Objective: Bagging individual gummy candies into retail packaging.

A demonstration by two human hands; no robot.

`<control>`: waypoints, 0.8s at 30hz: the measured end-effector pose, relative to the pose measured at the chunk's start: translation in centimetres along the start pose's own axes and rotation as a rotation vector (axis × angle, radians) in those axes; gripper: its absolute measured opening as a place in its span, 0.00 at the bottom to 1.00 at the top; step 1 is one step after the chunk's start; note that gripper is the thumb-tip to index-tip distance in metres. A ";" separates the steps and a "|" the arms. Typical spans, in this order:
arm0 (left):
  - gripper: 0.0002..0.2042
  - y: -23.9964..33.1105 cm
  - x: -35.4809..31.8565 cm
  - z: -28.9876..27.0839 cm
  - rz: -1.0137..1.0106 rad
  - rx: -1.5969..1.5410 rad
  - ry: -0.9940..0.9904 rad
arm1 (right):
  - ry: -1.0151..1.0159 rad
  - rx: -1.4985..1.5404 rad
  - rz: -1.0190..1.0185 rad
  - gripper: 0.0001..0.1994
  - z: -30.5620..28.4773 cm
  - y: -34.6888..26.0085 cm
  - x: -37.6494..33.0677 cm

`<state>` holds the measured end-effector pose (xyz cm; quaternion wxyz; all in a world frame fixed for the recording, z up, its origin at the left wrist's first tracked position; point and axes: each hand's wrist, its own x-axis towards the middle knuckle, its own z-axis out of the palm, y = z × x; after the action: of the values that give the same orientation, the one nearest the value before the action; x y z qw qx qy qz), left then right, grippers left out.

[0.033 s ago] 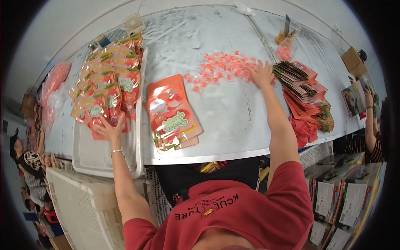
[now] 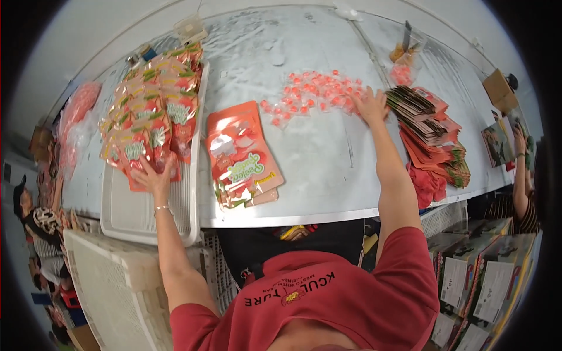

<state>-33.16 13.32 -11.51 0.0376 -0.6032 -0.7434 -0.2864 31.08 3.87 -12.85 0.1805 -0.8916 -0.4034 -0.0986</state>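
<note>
My left hand lies flat, fingers spread, on the near end of a row of filled orange pouches stacked in a white tray. My right hand reaches far across the silver table, open, with its fingers on a loose pile of small pink wrapped candies. Between my arms lies a short stack of orange pouches with clear windows. A tall fanned pile of flat empty pouches sits just right of my right hand.
White plastic crates stand below the tray at lower left. A clear bag of pink candies lies at far left, another small bag at the back. Printed cartons sit lower right. Another person's arm is at the right edge.
</note>
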 end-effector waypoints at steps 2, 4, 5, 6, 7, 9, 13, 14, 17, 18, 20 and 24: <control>0.50 1.2 0.0 -1.6 0.002 0.085 -0.012 | -0.008 -0.012 0.063 0.37 1.2 1.2 -1.5; 0.38 2.5 -0.6 -4.1 0.263 -0.021 0.166 | -0.095 0.031 0.015 0.36 -0.1 -0.8 -3.1; 0.33 5.3 -1.9 -5.4 0.305 -0.210 0.099 | -0.140 0.053 0.008 0.35 -0.8 -1.1 -3.7; 0.29 8.0 -3.7 -5.8 0.489 -0.292 0.028 | -0.020 0.010 -0.021 0.32 -0.1 -0.6 -4.8; 0.26 10.2 -5.6 -6.1 0.670 -0.366 -0.038 | -0.029 0.015 -0.026 0.32 0.0 -1.1 -5.7; 0.23 12.7 -11.8 -5.6 0.839 -0.407 -0.291 | -0.036 -0.009 -0.052 0.29 0.1 -3.3 -7.9; 0.17 13.4 -16.6 -4.5 0.895 -0.407 -0.429 | -0.040 0.012 -0.120 0.30 0.4 -6.7 -11.9; 0.17 13.2 -16.6 -4.2 0.896 -0.409 -0.430 | 0.022 0.038 -0.151 0.29 0.5 -7.2 -12.7; 0.14 13.1 -16.0 -3.8 1.054 -0.375 -0.310 | 0.072 0.151 -0.153 0.27 -0.9 -8.4 -14.2; 0.11 13.0 -15.7 -3.5 0.980 -0.364 -0.438 | 0.059 0.235 -0.118 0.25 -1.7 -8.8 -14.6; 0.09 13.5 -14.7 -4.0 0.907 -0.348 -0.558 | 0.094 0.489 -0.266 0.21 -3.5 -10.0 -15.7; 0.07 16.2 -12.8 -6.2 0.540 -0.545 -0.616 | 0.072 0.787 -0.791 0.17 -10.3 -15.6 -20.1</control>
<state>-16.61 0.95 -5.33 -0.2701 -0.8188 -0.4353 -0.2589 5.77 -4.49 -6.12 0.4625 -0.5340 -0.7071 -0.0311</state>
